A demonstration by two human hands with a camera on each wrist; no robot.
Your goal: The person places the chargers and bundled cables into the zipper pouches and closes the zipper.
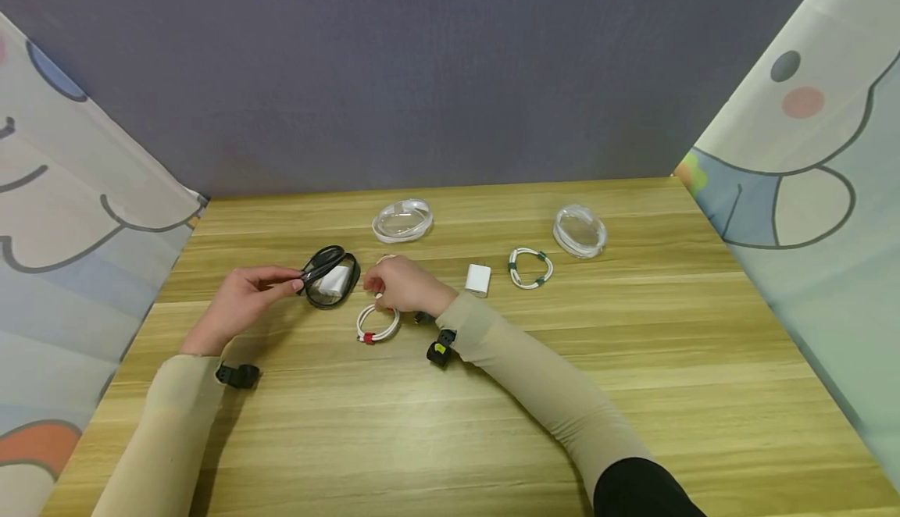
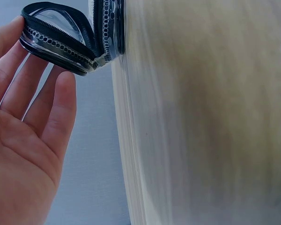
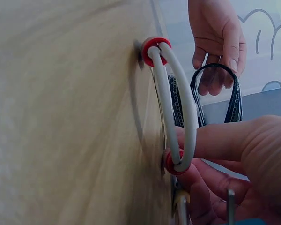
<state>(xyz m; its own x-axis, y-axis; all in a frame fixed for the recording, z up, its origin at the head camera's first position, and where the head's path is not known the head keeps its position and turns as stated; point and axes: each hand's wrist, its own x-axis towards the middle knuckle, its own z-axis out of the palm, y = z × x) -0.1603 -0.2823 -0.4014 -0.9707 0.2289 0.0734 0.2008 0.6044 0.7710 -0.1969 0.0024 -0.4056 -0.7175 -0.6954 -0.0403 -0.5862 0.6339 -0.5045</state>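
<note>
A small round clear pouch with black zip trim [image 1: 356, 273] stands unzipped at the left, a white charger block [image 1: 333, 280] inside it. My left hand [image 1: 242, 298] pinches the raised lid [image 2: 56, 40] between thumb and fingers at its left edge. My right hand [image 1: 404, 283] reaches across to a coiled white cable [image 1: 367, 312] with red ties, just right of the pouch. In the right wrist view, thumb and finger pinch the coil by its lower red tie [image 3: 177, 162]. The rest of those fingertips are hidden behind the coil.
Two round clear cases with white trim [image 1: 402, 221] [image 1: 580, 231] lie toward the back. Between them and nearer are another white charger block [image 1: 478, 279] and a white cable coil with green ties [image 1: 530, 269]. A grey panel [image 1: 450, 80] borders the wooden table [image 1: 422, 439] behind.
</note>
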